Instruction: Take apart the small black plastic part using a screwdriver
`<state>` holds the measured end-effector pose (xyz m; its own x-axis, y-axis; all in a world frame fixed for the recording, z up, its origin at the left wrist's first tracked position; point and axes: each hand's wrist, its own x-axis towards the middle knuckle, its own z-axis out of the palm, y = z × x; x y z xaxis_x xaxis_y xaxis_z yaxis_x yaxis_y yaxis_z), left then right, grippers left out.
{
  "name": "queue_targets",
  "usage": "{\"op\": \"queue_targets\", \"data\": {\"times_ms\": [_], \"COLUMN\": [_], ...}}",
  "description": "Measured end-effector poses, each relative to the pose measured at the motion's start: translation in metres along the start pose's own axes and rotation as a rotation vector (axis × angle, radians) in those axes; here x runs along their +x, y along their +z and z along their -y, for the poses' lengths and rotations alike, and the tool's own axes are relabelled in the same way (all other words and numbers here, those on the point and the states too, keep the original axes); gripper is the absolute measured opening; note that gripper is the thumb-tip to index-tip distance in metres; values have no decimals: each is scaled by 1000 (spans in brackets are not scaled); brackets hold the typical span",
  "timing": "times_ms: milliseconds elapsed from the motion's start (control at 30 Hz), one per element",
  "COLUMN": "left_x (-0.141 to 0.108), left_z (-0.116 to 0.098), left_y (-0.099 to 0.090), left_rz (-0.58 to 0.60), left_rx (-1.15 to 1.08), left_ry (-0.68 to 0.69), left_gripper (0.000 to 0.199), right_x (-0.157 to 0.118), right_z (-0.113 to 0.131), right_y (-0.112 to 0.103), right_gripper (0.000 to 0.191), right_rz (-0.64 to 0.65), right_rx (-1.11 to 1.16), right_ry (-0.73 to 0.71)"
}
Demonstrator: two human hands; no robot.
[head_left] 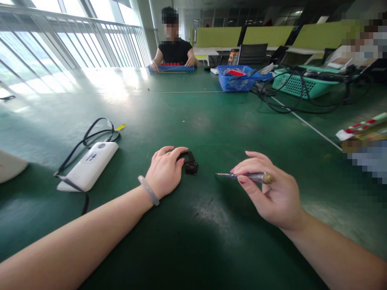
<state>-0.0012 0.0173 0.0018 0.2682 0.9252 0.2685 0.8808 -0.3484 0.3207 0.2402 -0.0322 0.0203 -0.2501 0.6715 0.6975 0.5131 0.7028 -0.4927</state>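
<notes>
Steadying the work comes first. The right hand (278,193) is clamped on a small screwdriver (256,177), pinching its clear handle between thumb and fingertips. The shaft lies almost level, its tip pointing left and well short of contact. For good control, raise the handle end before the tip touches down, turn with the fingertips alone, and press lightly along the shaft.

The left hand (165,173), with a grey bracelet (148,190) at its wrist, lies palm down on the green tabletop (208,133). Its thumb and bent fingers are spread apart at the left edge of a small black part (191,166); whether they grip it or merely rest against it cannot be told. The part lies on the tabletop between the two hands, nearer the left. Brace it firmly at the edge, with fingertips out of line of the tip: so light a piece would probably skid or spin under a sideways push.

To the left lies a white power pack (93,165); leave its dark cord (86,202) clear of the forearm. Farther off stand a blue basket (237,82) and a green basket (293,85). Opposite, a seated person (173,50) handles a blue tray (178,69).
</notes>
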Motion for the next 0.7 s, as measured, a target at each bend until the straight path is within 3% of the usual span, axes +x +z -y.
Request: {"op": "queue_targets", "data": {"times_ms": [200,433,533,700], "left_x": [1,-3,-8,-8], "left_z": [4,3,-2,-5], "left_y": [3,2,-2,-4], "left_rz": [11,-172,-117,13], "left_rx": [-50,-303,-299,-276], "left_ry": [52,163,254,248], "left_gripper": [36,42,47,50], "right_x": [0,0,0,0], "right_z": [0,0,1,0], "right_y": [0,0,0,-1], "right_gripper": [9,10,10,11], "right_rz": [4,8,7,14], "right_rx": [-7,-3,-5,2], "right_ry": [-1,6,3,0]}}
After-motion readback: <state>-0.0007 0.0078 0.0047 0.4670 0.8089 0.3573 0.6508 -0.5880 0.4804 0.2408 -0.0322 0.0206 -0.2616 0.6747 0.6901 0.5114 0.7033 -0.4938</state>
